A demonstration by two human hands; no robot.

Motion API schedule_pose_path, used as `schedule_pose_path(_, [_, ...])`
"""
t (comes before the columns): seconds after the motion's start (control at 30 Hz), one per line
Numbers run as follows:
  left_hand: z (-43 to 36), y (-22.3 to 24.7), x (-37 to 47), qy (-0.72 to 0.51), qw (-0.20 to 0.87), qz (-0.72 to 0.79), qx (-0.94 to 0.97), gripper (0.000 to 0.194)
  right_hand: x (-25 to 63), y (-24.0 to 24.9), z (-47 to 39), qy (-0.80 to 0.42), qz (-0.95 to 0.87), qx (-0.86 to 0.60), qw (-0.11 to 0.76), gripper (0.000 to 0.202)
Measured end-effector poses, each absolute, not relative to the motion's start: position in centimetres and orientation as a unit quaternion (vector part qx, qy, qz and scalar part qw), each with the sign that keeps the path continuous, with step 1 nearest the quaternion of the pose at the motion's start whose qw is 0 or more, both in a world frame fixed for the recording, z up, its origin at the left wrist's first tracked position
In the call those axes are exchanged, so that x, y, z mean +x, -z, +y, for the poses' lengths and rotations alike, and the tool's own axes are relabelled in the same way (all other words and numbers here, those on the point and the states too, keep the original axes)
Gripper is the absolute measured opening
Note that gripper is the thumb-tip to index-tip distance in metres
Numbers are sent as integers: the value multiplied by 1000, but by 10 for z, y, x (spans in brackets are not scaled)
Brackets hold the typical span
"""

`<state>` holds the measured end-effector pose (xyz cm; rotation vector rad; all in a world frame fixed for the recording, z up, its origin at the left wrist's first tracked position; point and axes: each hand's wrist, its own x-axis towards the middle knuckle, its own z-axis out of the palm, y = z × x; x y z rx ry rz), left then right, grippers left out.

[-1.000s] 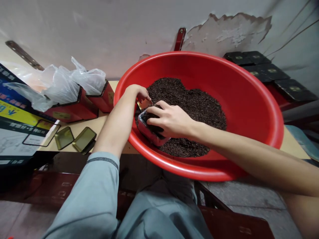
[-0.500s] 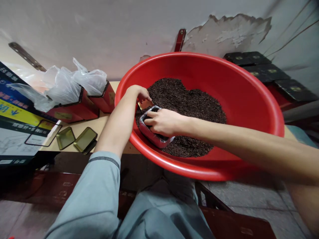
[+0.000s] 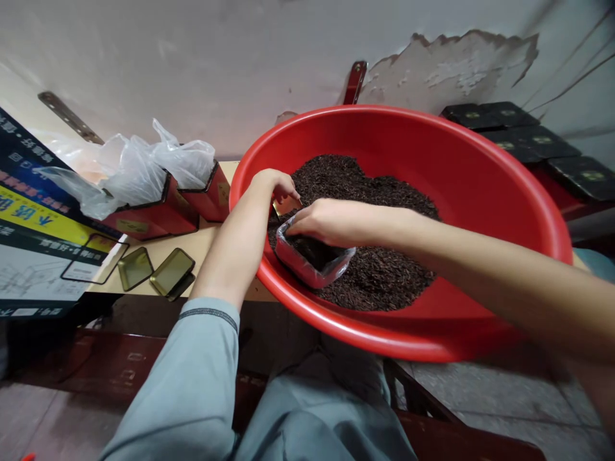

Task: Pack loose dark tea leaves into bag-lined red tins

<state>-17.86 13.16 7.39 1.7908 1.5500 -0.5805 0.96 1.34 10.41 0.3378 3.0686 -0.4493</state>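
A red tin [image 3: 314,272] lined with clear plastic film sits tilted in the near left part of a large red plastic basin [image 3: 500,192]. Dark, thin dry leaves that look like loose tea [image 3: 379,202] lie heaped in the basin, and dark leaf shows inside the tin too. Beyond the tin, my left hand [image 3: 284,186] is closed on the edge of a gold-coloured metal piece [image 3: 287,206], whose full shape is hidden. My right hand [image 3: 324,221] reaches over the tin's mouth, its fingers stretched down at the far left of the lining, fingertips partly hidden.
Left of the basin, two red tins [image 3: 168,214] with plastic bags [image 3: 139,166] sticking out stand on the table [image 3: 206,240]. Shallow gold lids [image 3: 173,272] lie before them, beside a printed carton [image 3: 43,224]. Several black-topped tins [image 3: 528,141] stand at the right by the wall.
My right hand has shifted from the middle of the tin's mouth toward its far left edge, uncovering more dark leaf. My left hand stays on the gold piece. The view has shifted slightly.
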Motion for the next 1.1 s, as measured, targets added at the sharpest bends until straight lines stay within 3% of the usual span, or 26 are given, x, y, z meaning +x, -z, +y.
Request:
schedule_pose_path(0.1, [135, -72, -179, 215, 359, 597, 685, 86, 45, -108, 24, 158, 967, 181, -84, 57])
schedule_pose_path(0.2, [135, -69, -179, 208, 368, 608, 673, 88, 88, -87, 43, 175, 938, 280, -107, 64])
schedule_pose_path(0.3, [132, -68, -177, 189, 360, 624, 667, 83, 127, -42, 63, 172, 906, 387, -23, 69])
schedule_pose_path(0.4, [128, -69, -176, 186, 344, 625, 675, 71, 145, 3, 69, 221, 809, 530, 124, 112])
schedule_pose_path(0.47, [127, -70, -177, 191, 337, 625, 678, 65, 144, 22, 65, 233, 760, 578, 184, 117])
schedule_pose_path(0.7, [128, -72, -178, 194, 344, 627, 671, 59, 117, 29, 54, 252, 824, 493, 122, 110])
schedule_pose_path(1.1, [122, -80, -174, 213, 337, 625, 671, 63, 108, 8, 60, 283, 820, 464, 177, 121])
